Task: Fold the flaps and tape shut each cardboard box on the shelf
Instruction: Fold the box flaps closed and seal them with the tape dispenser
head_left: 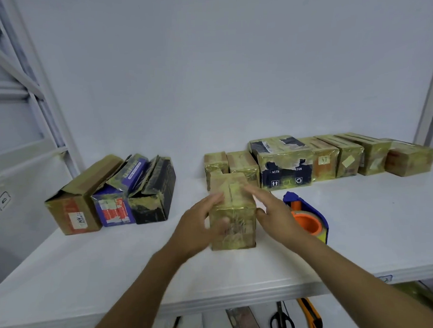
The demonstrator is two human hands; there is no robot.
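Observation:
A small tape-covered cardboard box (233, 212) stands on the white shelf (115, 267) in front of me, its top flaps folded flat. My left hand (200, 224) holds its left side, fingers on the top edge and thumb across the front. My right hand (274, 211) is at its right side with fingers straight along the top edge. A blue and orange tape dispenser (309, 216) lies just right of the box, partly behind my right hand.
Three boxes with loose, open flaps (112, 193) lie on their sides at the left. A row of several taped boxes (309, 159) lines the back right. Below the shelf edge are scissors (281, 319) and a yellow utility knife (311, 316). A metal rack (21, 98) stands left.

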